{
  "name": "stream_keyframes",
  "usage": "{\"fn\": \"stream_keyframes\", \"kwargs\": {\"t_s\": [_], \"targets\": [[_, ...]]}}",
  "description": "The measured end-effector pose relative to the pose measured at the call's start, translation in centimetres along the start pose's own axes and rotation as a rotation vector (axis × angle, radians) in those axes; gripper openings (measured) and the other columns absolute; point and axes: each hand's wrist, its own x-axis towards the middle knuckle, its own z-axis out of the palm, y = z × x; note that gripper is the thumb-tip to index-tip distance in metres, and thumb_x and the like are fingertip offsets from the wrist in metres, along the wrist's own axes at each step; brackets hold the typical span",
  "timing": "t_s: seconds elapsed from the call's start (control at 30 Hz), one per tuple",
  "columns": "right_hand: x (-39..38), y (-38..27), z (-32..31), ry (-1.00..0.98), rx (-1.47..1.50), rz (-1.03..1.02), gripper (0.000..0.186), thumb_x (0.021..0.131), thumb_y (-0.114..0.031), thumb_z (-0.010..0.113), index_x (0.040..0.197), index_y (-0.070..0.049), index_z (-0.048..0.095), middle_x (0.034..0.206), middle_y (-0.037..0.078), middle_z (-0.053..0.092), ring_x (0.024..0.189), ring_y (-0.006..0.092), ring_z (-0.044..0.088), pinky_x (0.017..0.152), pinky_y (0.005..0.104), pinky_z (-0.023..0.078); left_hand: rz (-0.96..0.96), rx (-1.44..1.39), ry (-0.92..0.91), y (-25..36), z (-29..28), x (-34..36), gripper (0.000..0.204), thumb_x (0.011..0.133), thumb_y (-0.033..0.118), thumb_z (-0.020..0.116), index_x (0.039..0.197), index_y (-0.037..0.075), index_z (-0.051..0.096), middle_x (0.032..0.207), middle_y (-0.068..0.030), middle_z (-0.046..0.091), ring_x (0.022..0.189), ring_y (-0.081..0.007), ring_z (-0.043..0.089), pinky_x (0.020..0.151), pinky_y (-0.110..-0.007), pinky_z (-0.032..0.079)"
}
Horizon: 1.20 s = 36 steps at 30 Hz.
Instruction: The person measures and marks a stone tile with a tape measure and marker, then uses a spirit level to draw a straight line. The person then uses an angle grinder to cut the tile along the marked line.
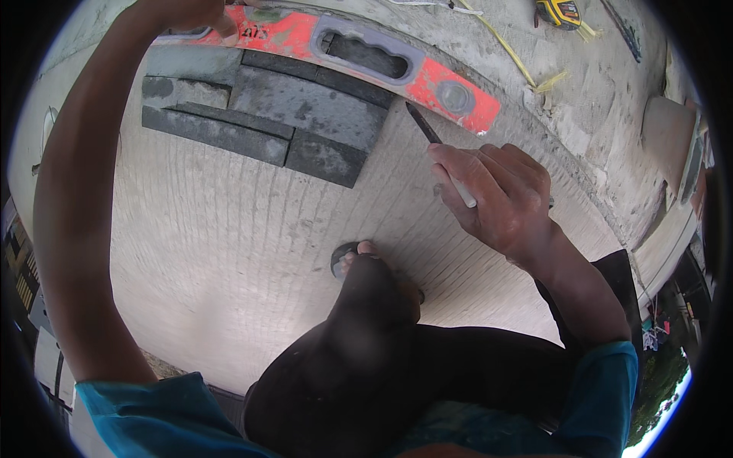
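A red-orange spirit level (294, 34) with grey-rimmed hand openings lies along the far edge of a block of grey stone strips (305, 107). At the top of the picture, my left hand (191, 14) is closed over the level's left part, and the picture's edge cuts off some of its fingers. My right hand (500, 191) pinches a slim pointed tool (422, 122) with a dark, blade-like front and a whitish rear end. Its tip points up and left, close to the level's near edge and just right of the stone strips. I cannot tell whether the tip touches anything.
Under the stones is a pale, grooved surface (229, 198), where my foot (366, 248) rests. A yellow and black tape measure (561, 14) and a yellow strap (508, 49) lie on rough ground at the far right. A curved grey piece (668, 130) stands at the right.
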Motion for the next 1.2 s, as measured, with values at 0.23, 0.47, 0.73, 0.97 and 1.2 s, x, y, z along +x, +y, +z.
{"fn": "stream_keyframes", "kwargs": {"t_s": [0.23, 0.47, 0.73, 0.97, 1.2], "targets": [[1.7, -0.1, -3.2, 0.069, 0.13, -0.103, 0.029, 0.085, -0.02, 0.08, 0.104, -0.005, 0.065, 0.093, 0.009, 0.067, 0.074, 0.0224, 0.064, 0.058, 0.0339, 0.048, 0.023, -0.003, 0.039, -1.2, 1.1, -2.1, 0.027, 0.079, 0.042, 0.076, 0.086, 0.016, 0.077, 0.08, -0.0071, 0.072, 0.074, -0.0271, 0.068, 0.069, -0.04, 0.052], [5.5, 4.0, 1.9, -0.107, -0.262, 0.214, 0.056, 0.087, -0.04, 0.077, 0.122, -0.003, 0.055, 0.108, 0.014, 0.065, 0.098, 0.0328, 0.069, 0.076, 0.0423, 0.056, -0.069, -0.085, 0.18, -0.8, 3.4, -1.8, 0.028, 0.081, 0.033, 0.077, 0.103, 0.015, 0.074, 0.099, -0.0095, 0.071, 0.093, -0.0277, 0.067, 0.082, -0.04, 0.052], [7.3, 3.3, 2.8, -0.21, -0.18, 0.351, 0.032, 0.082, -0.021, 0.078, 0.104, -0.01, 0.056, 0.103, 0.006, 0.063, 0.099, 0.0263, 0.067, 0.075, 0.0444, 0.055, -0.385, -0.209, 0.889, -0.2, 11.1, -7.7, 0.04, 0.083, 0.024, 0.078, 0.121, 0.014, 0.071, 0.121, -0.0123, 0.07, 0.114, -0.0284, 0.065, 0.097, -0.04, 0.051], [4.9, 7.2, -8.5, -0.197, -0.292, 0.302, 0.049, 0.084, -0.024, 0.075, 0.124, -0.009, 0.052, 0.11, 0.011, 0.064, 0.104, 0.0309, 0.066, 0.083, 0.0458, 0.054, -0.427, -0.5, 1.058, 6.4, 12.7, -15.3, 0.032, 0.092, 0.016, 0.074, 0.123, 0.011, 0.07, 0.113, -0.0135, 0.072, 0.105, -0.0312, 0.069, 0.09, -0.04, 0.055], [0.6, 12.5, -16.7, -0.249, -0.372, 0.65, 0.063, 0.086, -0.034, 0.076, 0.138, -0.014, 0.048, 0.113, 0.012, 0.066, 0.101, 0.0352, 0.068, 0.085, 0.0471, 0.055, -0.308, -0.392, 0.814, 12.6, 13.4, -19.6, 0.028, 0.089, 0.016, 0.075, 0.117, 0.012, 0.071, 0.108, -0.0088, 0.074, 0.098, -0.0283, 0.07, 0.088, -0.041, 0.055]]}}
